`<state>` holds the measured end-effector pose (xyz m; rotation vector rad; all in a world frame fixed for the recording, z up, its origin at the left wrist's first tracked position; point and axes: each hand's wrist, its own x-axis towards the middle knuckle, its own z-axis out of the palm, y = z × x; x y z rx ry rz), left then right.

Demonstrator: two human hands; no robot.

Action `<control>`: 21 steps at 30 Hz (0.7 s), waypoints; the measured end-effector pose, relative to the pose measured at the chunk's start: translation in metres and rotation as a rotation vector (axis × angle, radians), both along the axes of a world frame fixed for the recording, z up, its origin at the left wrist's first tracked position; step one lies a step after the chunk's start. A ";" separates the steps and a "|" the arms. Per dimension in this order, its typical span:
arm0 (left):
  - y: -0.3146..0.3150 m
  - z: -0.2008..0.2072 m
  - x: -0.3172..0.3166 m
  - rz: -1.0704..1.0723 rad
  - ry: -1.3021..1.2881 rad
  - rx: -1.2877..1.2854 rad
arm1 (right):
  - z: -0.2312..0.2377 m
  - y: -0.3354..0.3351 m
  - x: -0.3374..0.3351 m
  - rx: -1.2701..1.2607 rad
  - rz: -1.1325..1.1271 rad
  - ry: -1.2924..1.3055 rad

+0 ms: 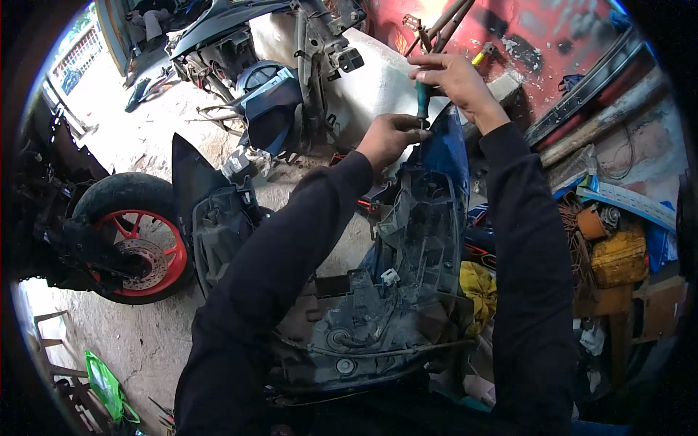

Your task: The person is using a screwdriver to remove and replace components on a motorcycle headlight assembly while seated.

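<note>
My right hand grips the green handle of a screwdriver from above, its shaft pointing down. The fingers of my left hand are pinched around the lower shaft, by the upper tip of a motorcycle fairing. Whether they also touch the panel is hidden. The dusty black fairing stretches toward me beneath my arms, with a blue pointed side panel at its far right end. A second dark pointed wing rises on its left side. A small white connector sits on the black inner part.
On the left stands a motorcycle wheel with a red rim and brake disc. Beyond is a partly stripped motorcycle front. Metal scraps and a yellow bundle crowd the right. A green bag lies at the lower left.
</note>
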<state>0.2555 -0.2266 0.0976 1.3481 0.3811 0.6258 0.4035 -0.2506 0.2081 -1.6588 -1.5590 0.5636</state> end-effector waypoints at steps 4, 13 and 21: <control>-0.002 -0.002 0.009 0.077 0.075 0.090 | -0.003 0.001 0.014 0.025 0.086 -0.084; -0.009 0.007 0.008 0.292 0.267 0.365 | 0.000 -0.010 -0.007 0.142 -0.150 -0.531; -0.005 0.001 0.011 0.232 0.141 0.343 | -0.017 -0.001 0.013 0.288 0.058 -0.494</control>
